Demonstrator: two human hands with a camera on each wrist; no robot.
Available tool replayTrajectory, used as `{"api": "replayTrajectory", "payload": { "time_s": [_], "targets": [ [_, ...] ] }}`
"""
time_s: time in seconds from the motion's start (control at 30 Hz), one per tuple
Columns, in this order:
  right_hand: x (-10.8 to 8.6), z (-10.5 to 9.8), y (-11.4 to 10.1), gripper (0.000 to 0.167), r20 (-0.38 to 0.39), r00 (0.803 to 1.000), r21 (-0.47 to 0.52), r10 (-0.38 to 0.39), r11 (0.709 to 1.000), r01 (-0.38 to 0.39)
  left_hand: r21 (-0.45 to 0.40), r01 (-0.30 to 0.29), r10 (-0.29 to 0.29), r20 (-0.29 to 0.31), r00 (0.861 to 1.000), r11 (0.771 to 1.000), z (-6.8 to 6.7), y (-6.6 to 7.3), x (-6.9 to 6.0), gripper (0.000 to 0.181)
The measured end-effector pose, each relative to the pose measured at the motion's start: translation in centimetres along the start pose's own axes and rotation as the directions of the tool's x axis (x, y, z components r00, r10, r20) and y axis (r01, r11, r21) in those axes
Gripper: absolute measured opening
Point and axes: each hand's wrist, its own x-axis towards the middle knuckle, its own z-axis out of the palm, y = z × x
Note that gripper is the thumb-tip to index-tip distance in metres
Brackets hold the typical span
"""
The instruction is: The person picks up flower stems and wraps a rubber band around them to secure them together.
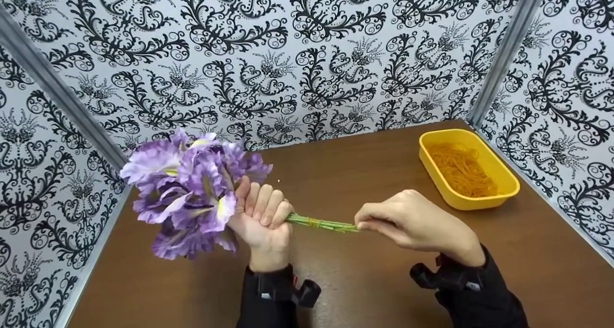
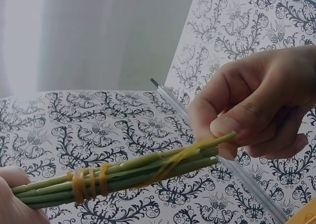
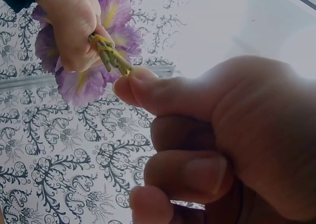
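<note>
Your L hand (image 1: 266, 217) was clamped round flower stems (image 1: 324, 222) above the tabletop (image 1: 355, 174); your R hand (image 1: 417, 220) pinched a yellow band (image 2: 173, 161) at the stem ends (image 2: 211, 161). Step in hand was prob. binding; next move appar. req'd wrapping that band w/o slack.

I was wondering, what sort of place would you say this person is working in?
Probably a small booth-like workstation, indoors: patterned panels stand on three sides, grey corner strips run where they meet, and a brown tabletop fills the space between.
</note>
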Motion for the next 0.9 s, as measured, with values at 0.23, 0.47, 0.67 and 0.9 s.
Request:
{"api": "replayTrajectory", "payload": {
  "time_s": [0.23,0.47,0.67,0.9],
  "targets": [
    [0.1,-0.1,0.2,0.012,0.03,0.998,0.058,-0.054,0.997,0.052,-0.001,0.003,-0.003,-0.047,0.999,1.0,0.1,0.0,0.0,0.048],
    [0.0,-0.2,0.5,0.015,0.033,0.997,0.107,-0.067,0.992,0.063,-0.023,0.05,-0.051,-0.036,0.998,0.998,-0.1,0.0,0.1,0.048],
    [0.4,0.3,0.9,0.015,0.031,0.992,0.138,-0.123,0.983,0.117,-0.067,0.1,-0.102,-0.03,0.994,0.993,-0.3,0.4,0.2,0.048],
    [0.5,0.5,1.2,0.015,0.056,0.984,0.184,-0.172,0.97,0.159,-0.109,0.139,-0.144,-0.045,0.989,0.984,-0.4,0.6,0.3,0.047]
  ]
}}
